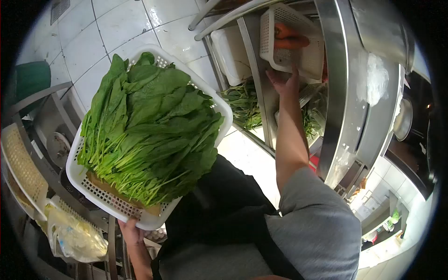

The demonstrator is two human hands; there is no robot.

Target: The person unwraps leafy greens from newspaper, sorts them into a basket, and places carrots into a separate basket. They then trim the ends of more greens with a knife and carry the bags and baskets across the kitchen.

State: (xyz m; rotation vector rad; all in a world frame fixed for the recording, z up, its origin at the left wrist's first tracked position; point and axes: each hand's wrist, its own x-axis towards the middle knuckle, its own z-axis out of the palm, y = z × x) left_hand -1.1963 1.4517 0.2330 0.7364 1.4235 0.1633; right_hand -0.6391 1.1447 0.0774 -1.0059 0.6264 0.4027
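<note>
My left hand [132,232] grips the lower rim of a white perforated basket [224,112], which is heaped with long green leafy vegetables [154,121]. The basket is tilted in front of my body on the left. My right hand [285,83] reaches to the shelf at the upper right, its fingers spread just below a smaller white basket [275,58]. That basket has orange carrots [291,42] in it. Whether my right fingers touch its edge I cannot tell.
Below the carrots, green stalks [245,105] lie on a low shelf beside a white container [231,56]. A steel counter [338,93] runs along the right. At the lower left are metal racks with a plastic bag [77,235] and a cream basket [25,168].
</note>
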